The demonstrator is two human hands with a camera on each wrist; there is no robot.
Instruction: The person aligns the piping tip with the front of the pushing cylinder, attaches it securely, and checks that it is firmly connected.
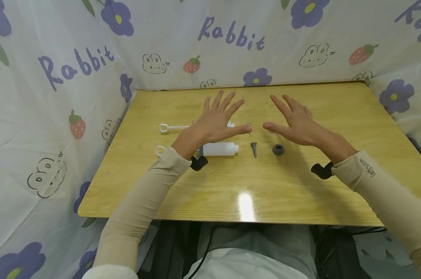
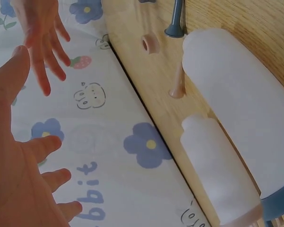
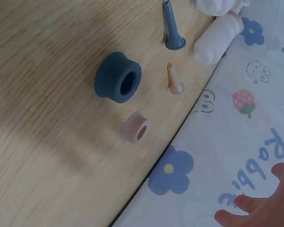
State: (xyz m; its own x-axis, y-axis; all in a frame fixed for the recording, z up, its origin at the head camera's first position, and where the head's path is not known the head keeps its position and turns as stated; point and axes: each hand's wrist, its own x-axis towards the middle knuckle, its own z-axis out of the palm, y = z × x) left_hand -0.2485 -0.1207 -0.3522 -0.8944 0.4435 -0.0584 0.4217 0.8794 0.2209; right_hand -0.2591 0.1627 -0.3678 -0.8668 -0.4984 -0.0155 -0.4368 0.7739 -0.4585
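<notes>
My left hand [image 1: 215, 123] hovers over the table with its fingers spread, holding nothing. Beneath it lie two white syringe-like tubes; the nearer, larger tube [image 1: 220, 149] has a blue-grey collar, and the smaller tube [image 2: 217, 165] has a pink one. A white plunger rod [image 1: 178, 127] with a loop handle sticks out leftward. Right of the tubes are a blue-grey tapered nozzle [image 1: 254, 150] and a smaller pink nozzle [image 3: 174, 80]. A blue-grey ring cap [image 1: 278, 149] and a pink ring cap [image 3: 137, 127] lie nearest my right hand [image 1: 299, 123], also raised, spread and holding nothing.
The wooden table [image 1: 266, 186] has a front edge close to the person's lap. A patterned cloth [image 1: 182, 38] hangs behind and at both sides. Black wrist mounts [image 1: 199, 163] sit below both hands, and a black cable [image 1: 207, 248] runs over the lap.
</notes>
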